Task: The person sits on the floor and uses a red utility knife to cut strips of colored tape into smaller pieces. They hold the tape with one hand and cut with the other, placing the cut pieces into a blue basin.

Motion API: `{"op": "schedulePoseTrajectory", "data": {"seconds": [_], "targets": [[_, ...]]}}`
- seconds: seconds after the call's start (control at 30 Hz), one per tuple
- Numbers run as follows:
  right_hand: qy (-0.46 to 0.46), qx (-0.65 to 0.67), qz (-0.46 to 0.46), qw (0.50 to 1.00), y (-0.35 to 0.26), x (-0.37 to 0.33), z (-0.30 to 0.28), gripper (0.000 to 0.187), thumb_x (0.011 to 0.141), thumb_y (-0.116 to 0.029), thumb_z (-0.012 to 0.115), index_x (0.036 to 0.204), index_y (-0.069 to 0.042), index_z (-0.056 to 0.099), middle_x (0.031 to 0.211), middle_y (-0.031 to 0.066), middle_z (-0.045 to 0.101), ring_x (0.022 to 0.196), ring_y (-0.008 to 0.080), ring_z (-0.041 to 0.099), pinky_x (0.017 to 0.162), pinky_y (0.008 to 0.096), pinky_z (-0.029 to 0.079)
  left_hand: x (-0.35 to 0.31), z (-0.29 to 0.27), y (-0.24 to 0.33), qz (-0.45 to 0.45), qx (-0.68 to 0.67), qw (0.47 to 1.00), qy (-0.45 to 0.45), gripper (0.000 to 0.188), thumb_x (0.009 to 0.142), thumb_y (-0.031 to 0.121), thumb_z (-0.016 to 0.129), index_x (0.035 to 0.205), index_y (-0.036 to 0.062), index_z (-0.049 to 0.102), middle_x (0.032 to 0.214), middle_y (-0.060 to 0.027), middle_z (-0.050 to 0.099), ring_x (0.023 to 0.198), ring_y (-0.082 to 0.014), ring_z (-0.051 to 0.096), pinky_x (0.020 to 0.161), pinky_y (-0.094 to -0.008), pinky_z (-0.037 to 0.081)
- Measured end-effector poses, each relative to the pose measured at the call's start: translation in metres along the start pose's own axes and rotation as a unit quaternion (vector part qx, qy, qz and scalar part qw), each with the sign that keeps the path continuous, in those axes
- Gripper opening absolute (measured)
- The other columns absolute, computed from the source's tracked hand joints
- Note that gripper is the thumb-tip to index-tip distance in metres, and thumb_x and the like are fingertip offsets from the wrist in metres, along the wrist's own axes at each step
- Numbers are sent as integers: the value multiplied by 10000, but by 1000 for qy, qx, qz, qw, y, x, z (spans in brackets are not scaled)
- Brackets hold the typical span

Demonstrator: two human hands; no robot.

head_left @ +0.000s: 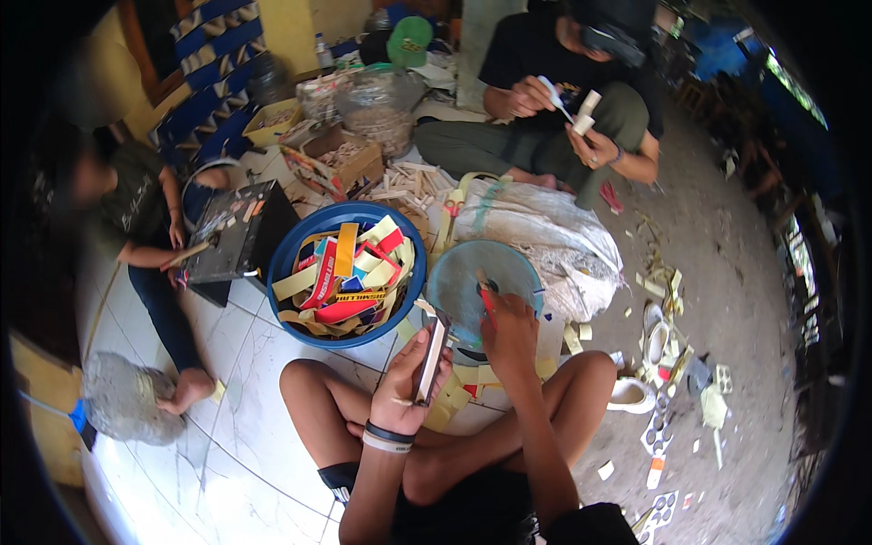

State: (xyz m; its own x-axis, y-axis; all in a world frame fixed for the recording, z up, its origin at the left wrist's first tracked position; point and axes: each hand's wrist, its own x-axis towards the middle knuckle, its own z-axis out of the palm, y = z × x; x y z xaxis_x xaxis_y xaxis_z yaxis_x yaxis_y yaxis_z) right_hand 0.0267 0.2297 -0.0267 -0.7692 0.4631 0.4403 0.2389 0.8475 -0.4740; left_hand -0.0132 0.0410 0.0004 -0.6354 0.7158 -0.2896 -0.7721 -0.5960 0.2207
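Note:
My left hand (407, 386) is closed around a long narrow wooden piece (431, 359), pale on its face and dark along one side, tilted upward. My right hand (511, 334) is closed on a small red-handled tool (489, 304) whose exact kind I cannot make out. It is over a round teal tub top (454, 277). A dark-tipped small piece lies by the tool's end. Left of my hands stands a blue basin (275, 291) heaped with coloured paper or card strips (345, 272). Scissors (452, 202) with red handles lie beyond the teal top.
A white woven sack (563, 236) lies right of the teal top. A person (581, 100) across from me holds a white tool and wooden pieces. Another person (145, 195) at left works at a black box (236, 232). Wooden pieces fill a carton (341, 163) behind; scraps litter the ground.

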Motion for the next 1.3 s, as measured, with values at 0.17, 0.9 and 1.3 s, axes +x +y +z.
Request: {"op": "schedulePoseTrajectory", "data": {"seconds": [0.17, 0.9, 1.3], "targets": [[-156, 445, 151, 869, -58, -28, -40, 288, 1039, -188, 640, 1247, 6, 684, 1108, 91, 716, 953, 193, 684, 846, 329, 547, -17, 4, 0, 17, -33, 999, -25, 234, 1061, 178, 613, 1243, 31, 618, 1085, -71, 656, 966, -181, 602, 780, -274, 564], [-175, 635, 168, 734, -108, -27, -59, 341, 992, -65, 675, 1317, 37, 647, 1147, 105, 708, 960, 103, 657, 754, 240, 550, -55, 4, 1, 46, 14, 994, -102, 307, 1066, 216, 605, 1331, 65, 573, 1139, -58, 668, 1009, -161, 636, 776, -313, 544], [-193, 668, 203, 690, -95, -43, -52, 408, 907, 47, 659, 1310, 42, 596, 1172, 107, 674, 1095, 145, 630, 968, 291, 483, -59, -14, -13, 79, 26, 992, -90, 360, 1033, 138, 631, 1373, 38, 567, 1322, -103, 652, 1125, -222, 651, 829, -376, 550]]}}
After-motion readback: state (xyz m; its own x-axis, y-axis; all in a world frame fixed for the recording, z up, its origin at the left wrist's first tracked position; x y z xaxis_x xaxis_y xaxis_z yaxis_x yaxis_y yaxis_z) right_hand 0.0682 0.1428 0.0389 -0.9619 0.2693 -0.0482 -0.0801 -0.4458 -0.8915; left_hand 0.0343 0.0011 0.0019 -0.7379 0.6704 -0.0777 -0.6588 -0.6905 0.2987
